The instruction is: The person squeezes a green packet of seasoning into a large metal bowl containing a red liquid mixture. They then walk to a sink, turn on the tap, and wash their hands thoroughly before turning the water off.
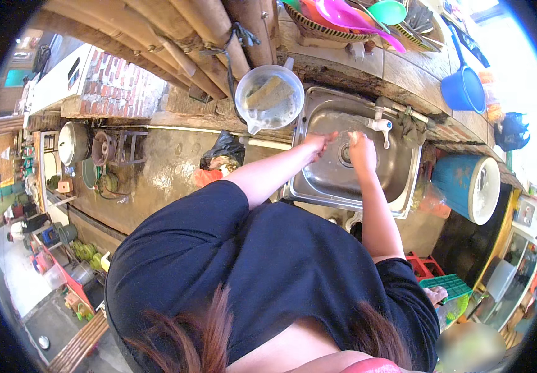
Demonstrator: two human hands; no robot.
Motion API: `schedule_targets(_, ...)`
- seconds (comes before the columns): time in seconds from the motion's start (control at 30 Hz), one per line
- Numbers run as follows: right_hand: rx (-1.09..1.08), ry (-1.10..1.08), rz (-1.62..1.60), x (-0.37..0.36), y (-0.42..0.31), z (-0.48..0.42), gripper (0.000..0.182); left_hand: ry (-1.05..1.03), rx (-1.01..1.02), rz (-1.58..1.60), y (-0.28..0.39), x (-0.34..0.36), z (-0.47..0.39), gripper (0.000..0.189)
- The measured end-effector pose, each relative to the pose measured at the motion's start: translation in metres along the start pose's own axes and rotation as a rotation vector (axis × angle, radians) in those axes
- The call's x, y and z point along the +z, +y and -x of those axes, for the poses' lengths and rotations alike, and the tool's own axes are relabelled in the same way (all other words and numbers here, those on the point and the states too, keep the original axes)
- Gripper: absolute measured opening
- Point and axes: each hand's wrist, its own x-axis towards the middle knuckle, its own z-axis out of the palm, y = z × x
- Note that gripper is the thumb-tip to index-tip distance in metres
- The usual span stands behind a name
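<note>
Both hands are over a stainless steel sink [389, 198], one on each side of its drain. My left hand [319, 143] is above the basin's left part, fingers pointing towards the right; whether it holds anything is unclear. My right hand [362, 150] is bent near the drain, its fingertips close to a small patch of splashing water; its grip is hidden. A white tap [380, 125] with a blue-marked lever stands at the sink's back edge. Left of the sink, a translucent plastic jug [270, 122] holds a yellowish sponge-like block [269, 93] and some foamy liquid.
A dark cloth [410, 128] hangs on a pipe beside the tap. A blue bucket [457, 184] stands right of the sink. A blue dipper [464, 88] and a basket [312, 25] with colourful plastic utensils sit on the tiled ledge. Black plastic bag [224, 149] at left. Another person's hand [436, 294] shows lower right.
</note>
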Motion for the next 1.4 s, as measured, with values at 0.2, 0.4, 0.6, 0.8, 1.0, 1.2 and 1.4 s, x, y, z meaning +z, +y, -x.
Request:
schedule_targets(0.2, -0.03, -0.113, -0.184, 0.025, -0.011, 0.007, 0.053, -0.316, 0.001, 0.568, -0.038, 0.01, -0.074, 0.036)
schedule_targets(0.4, -0.115, -0.072, -0.253, 0.054, -0.006, -0.001, 0.031, -0.598, -0.051, 0.646, 0.017, 0.02, 0.005, 0.033)
schedule_targets(0.6, -0.088, -0.156, 0.234, 0.002, -0.044, -0.003, 0.03, -0.406, 0.026, 0.565, -0.012, 0.013, -0.052, 0.026)
schedule_targets(0.8, -0.383, 0.066, -0.247, -0.085, -0.102, -0.01, 0.026, -0.28, -0.118, 0.599, 0.007, -0.009, -0.056, 0.014)
schedule_targets(1.0, -0.73, -0.12, -0.466, -0.134, -0.188, -0.004, 0.028, -0.272, -0.099, 0.514, 0.031, -0.016, 0.028, 0.043)
schedule_targets(1.2, -0.181, -0.168, -0.792, -0.14, -0.158, -0.02, 0.031, -0.503, -0.072, 0.599, 0.036, -0.019, 0.044, 0.03)
schedule_targets(1.4, -0.019, 0.044, -1.207, -0.016, -0.074, -0.01, 0.018, -0.603, 0.007, 0.788, 0.064, 0.009, 0.082, 0.047)
